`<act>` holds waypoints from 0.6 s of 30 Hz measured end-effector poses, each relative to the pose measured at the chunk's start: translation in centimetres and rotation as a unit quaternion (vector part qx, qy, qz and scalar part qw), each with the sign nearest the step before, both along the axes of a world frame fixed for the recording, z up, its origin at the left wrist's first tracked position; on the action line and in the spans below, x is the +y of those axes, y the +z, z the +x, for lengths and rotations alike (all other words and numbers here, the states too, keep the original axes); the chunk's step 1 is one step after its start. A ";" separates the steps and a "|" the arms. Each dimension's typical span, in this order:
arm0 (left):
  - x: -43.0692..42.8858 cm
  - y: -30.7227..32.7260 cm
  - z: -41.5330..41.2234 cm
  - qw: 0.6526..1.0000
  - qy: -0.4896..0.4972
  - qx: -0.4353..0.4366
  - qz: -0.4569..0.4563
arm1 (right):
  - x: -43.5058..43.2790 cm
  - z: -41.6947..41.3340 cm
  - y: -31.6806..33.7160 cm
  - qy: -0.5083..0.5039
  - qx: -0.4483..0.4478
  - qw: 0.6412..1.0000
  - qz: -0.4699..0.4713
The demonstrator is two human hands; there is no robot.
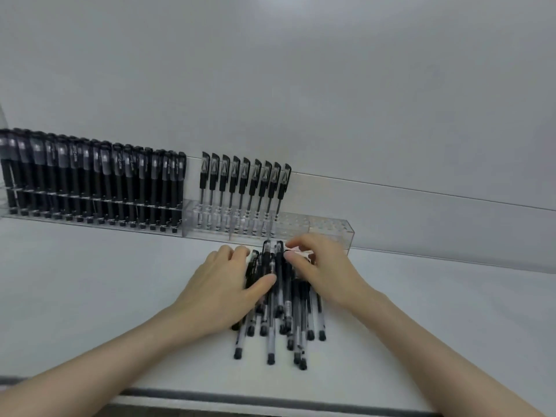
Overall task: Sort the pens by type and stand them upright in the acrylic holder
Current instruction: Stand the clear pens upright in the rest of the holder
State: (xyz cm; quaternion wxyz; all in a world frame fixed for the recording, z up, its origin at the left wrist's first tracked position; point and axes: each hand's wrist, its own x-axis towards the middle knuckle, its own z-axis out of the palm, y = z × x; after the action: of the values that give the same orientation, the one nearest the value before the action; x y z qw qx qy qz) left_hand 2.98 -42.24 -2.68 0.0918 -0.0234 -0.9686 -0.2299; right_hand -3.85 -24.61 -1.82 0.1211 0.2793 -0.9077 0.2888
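Note:
A pile of black-capped pens with clear barrels (pixel 282 320) lies on the white table, caps pointing toward the wall. My left hand (pixel 222 293) rests on the pile's left side, thumb across the pens. My right hand (pixel 319 266) is on the pile's right, fingertips pinching at the cap ends of the pens. Against the wall stands a long clear acrylic holder (pixel 331 233). Several clear-barrelled pens (pixel 245 188) stand upright in its middle section. Several dark-barrelled pens (pixel 90 179) fill the holder's left part.
The right end of the acrylic holder has empty holes. The white table (pixel 451 311) ends in a dark front edge (pixel 270 400) near my forearms. A plain grey wall rises behind the holder.

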 end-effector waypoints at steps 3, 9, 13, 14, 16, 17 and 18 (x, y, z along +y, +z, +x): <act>1.1 0.1 1.2 0.999 0.016 -0.012 0.044 | 0.4 0.7 -1.2 0.024 -0.004 0.999 0.042; 1.9 1.5 0.6 0.980 0.064 -0.052 0.184 | 0.4 0.5 -2.0 0.028 0.007 0.999 0.039; 0.9 1.7 -0.3 0.960 0.058 -0.085 0.260 | 0.7 0.5 -2.1 0.031 0.004 0.999 0.035; 0.7 1.8 -0.4 0.958 0.057 -0.087 0.267 | 0.7 0.5 -2.0 0.031 0.003 0.999 0.032; 0.3 1.6 -0.6 0.951 0.057 -0.085 0.292 | 0.8 0.6 -1.9 0.032 0.002 0.999 0.027; 0.1 1.6 -0.6 0.945 0.055 -0.081 0.311 | 0.7 0.7 -1.9 0.033 0.000 0.999 0.026; -0.1 1.4 -0.6 0.940 0.053 -0.077 0.327 | 0.7 0.7 -1.8 0.033 -0.004 0.999 0.026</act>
State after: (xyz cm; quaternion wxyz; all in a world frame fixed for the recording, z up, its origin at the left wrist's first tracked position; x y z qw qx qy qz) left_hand 2.35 -42.32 -1.23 0.0319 0.0774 -0.8438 -0.5301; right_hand -3.16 -23.88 -3.66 0.1009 0.3114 -0.9055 0.2702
